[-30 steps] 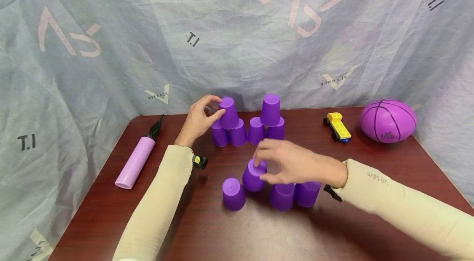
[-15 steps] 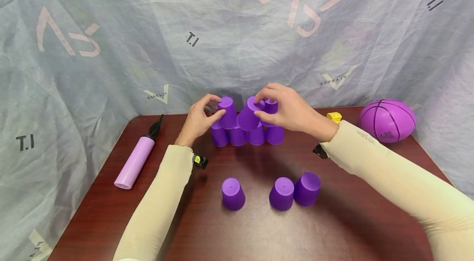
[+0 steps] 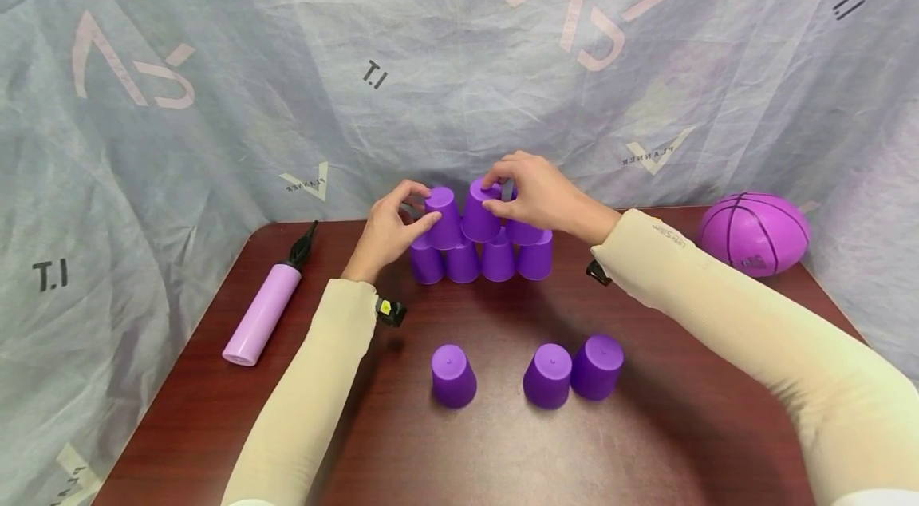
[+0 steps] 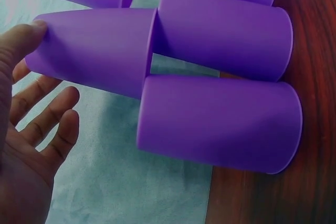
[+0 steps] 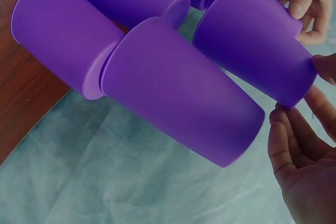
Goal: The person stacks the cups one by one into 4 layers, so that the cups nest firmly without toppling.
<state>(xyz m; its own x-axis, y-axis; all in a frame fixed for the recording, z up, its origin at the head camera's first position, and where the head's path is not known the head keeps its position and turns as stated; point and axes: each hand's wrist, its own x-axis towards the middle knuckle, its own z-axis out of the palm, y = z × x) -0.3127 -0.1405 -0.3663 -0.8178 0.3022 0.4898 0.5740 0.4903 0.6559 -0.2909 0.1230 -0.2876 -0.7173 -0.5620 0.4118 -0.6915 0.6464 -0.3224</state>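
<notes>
Upside-down purple cups form a stack at the back of the table, with a bottom row [image 3: 462, 262] of several. My left hand [image 3: 388, 228] pinches the top of the left second-row cup [image 4: 100, 48] between thumb and fingers. The middle second-row cup [image 3: 479, 212] is held near its top by my right hand [image 3: 542, 195]. It stands upright above the bottom row; whether its rim touches the cups below is hard to tell. Partly behind my right hand is the right second-row cup [image 5: 184, 93], with no fingers on it in the right wrist view.
Nearer the front, a single purple cup [image 3: 454, 378] stands left of two more, a middle one [image 3: 548, 378] and a right one [image 3: 598, 369]. A lilac hand pump [image 3: 264, 314] lies at left. At right sits a purple ball [image 3: 754, 235]. A grey cloth [image 3: 459, 75] hangs behind.
My right hand has carried a cup from the front group up to the stack, setting it upright between the two second-row cups. My left hand has stayed on its cup.
</notes>
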